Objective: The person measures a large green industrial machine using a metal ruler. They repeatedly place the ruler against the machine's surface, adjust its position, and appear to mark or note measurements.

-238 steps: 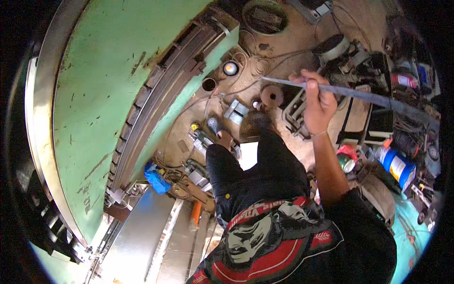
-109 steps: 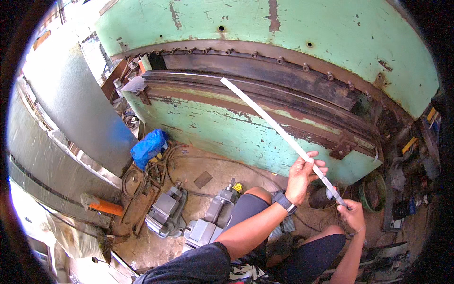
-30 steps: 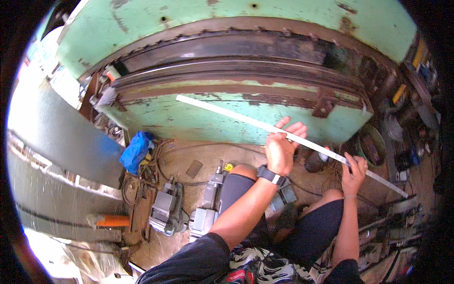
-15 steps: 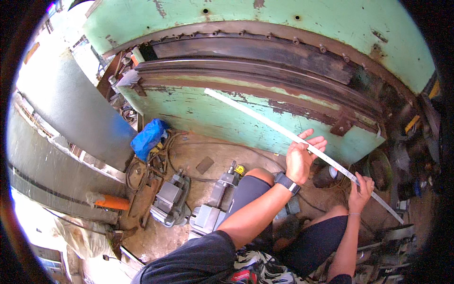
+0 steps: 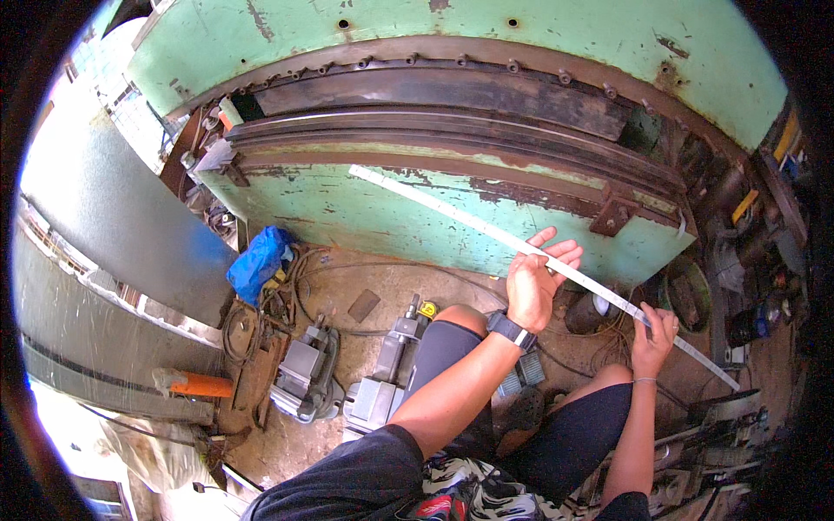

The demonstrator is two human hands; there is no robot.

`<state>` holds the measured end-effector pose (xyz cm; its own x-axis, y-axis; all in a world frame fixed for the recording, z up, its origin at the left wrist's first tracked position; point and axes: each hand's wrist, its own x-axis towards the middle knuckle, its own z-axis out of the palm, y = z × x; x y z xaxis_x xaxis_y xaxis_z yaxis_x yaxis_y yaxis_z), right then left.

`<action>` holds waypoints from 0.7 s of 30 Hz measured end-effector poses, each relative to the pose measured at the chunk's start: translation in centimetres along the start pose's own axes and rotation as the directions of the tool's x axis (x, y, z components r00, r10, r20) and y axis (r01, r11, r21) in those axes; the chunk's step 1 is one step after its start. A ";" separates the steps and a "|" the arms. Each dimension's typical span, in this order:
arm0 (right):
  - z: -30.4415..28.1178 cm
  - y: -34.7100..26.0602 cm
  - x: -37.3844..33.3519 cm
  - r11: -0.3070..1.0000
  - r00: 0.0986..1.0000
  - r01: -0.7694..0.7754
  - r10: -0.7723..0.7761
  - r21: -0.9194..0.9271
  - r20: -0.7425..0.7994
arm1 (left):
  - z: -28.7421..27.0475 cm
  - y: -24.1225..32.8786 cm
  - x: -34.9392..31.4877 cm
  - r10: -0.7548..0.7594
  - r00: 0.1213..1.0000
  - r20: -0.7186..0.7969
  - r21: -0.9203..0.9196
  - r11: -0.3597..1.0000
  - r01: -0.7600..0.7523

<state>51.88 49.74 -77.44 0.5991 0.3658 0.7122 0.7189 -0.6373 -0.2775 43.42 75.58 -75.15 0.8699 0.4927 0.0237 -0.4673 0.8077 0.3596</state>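
A long, thin, pale metal strip (image 5: 452,211), which looks like a steel ruler, slants from the upper left down to the right in front of a green machine. My left hand (image 5: 532,282) supports its middle, palm turned up, with the thumb over the strip and the other fingers stretched out. Farther down the strip, my right hand (image 5: 653,341) pinches it between thumb and fingers. The lower end sticks out past my right hand. In this view the upper end overlaps the machine's green front panel (image 5: 347,208); whether they touch, I cannot tell.
Grey machine vises (image 5: 304,369) stand on the floor at the left, near a yellow tape measure (image 5: 427,309). Cables loop beside a blue bag (image 5: 259,265). Grey metal sheets (image 5: 130,208) lean at far left, by an orange tube (image 5: 200,383). Cluttered metal parts (image 5: 721,434) lie lower right.
The whole view has shifted slightly, so the machine and floor sit a little farther left. Both hands keep their hold on the ruler, with little movement relative to the machine.
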 end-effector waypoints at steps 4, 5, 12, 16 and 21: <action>0.1 0.1 0.0 1.000 1.000 0.001 -0.001 0.007 -0.006 | -0.2 -0.1 0.1 0.008 1.000 0.017 0.003 1.000 -0.008; 0.1 0.2 0.0 1.000 1.000 -0.002 0.002 0.008 0.000 | -0.3 0.0 0.1 0.007 1.000 0.021 0.015 1.000 -0.007; 0.0 0.7 -0.1 1.000 0.999 -0.008 0.008 -0.012 -0.035 | -3.2 7.4 -4.6 -0.260 0.965 0.029 0.611 0.769 0.188; 0.7 0.5 -0.1 1.000 0.998 -0.012 0.012 -0.005 -0.054 | -10.8 11.5 -9.1 -0.062 0.957 -0.282 0.615 0.754 0.230; 0.0 0.2 0.3 0.999 0.999 0.005 -0.007 -0.041 -0.053 | -36.2 3.4 -12.7 -0.343 0.921 0.186 0.983 0.068 -0.173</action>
<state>52.16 49.74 -77.30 0.5741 0.3340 0.7475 0.7072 -0.6623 -0.2473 25.08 83.76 -107.98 0.9906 0.1160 0.0721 -0.0273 -0.3485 0.9369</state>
